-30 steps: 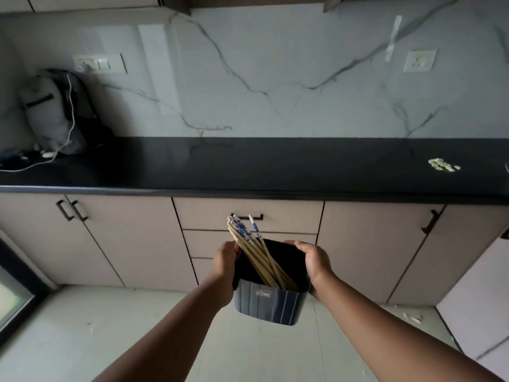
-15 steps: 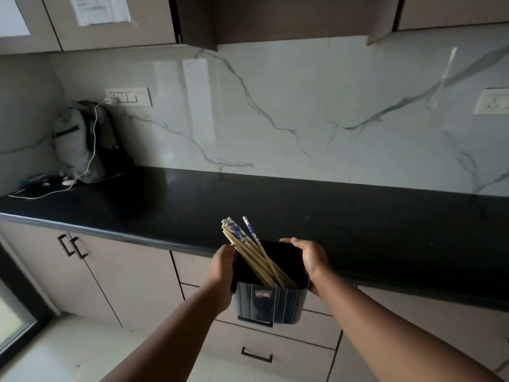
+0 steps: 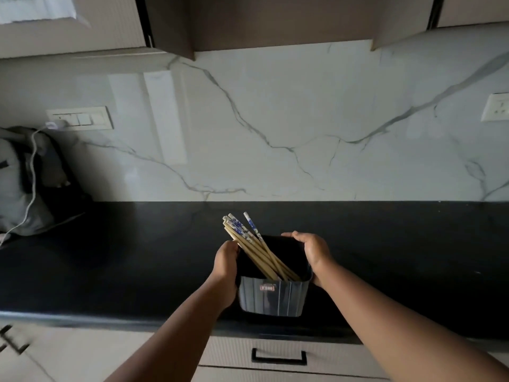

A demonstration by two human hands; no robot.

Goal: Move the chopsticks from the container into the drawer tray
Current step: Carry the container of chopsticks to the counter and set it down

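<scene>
Left hand [image 3: 225,267] grips the left wall of the container [image 3: 272,299], fingers curled over its rim. Right hand [image 3: 312,250] grips the right wall, thumb side on the far rim. So both hands are clamped on the container, neither on the sticks.

Chopsticks [image 3: 254,248] are all in the container: a loose bundle leaning to the far left corner, patterned blue-white tops sticking out past the rim, plain wooden shafts running down into the near right corner.

Container is over the near part of the black table [image 3: 137,257]. Cannot tell whether its base is resting on it or held just above. Drawer [image 3: 278,357] with a black handle sits directly below the table edge, closed. No tray visible.

Handling, my read:
- Sticks: light, stiff, smooth, likely slippery and prone to fan out or roll. Not fragile.
- Best grab is the exposed tops as one bundle, pinched below the patterned section, then lifted along their lean so the tips don't catch on the container wall.
- Container looks soft-sided and light; it will likely tip when the sticks get pulled, so keep one hand on it.
- Drawer has to be opened first, which needs a free hand.
</scene>
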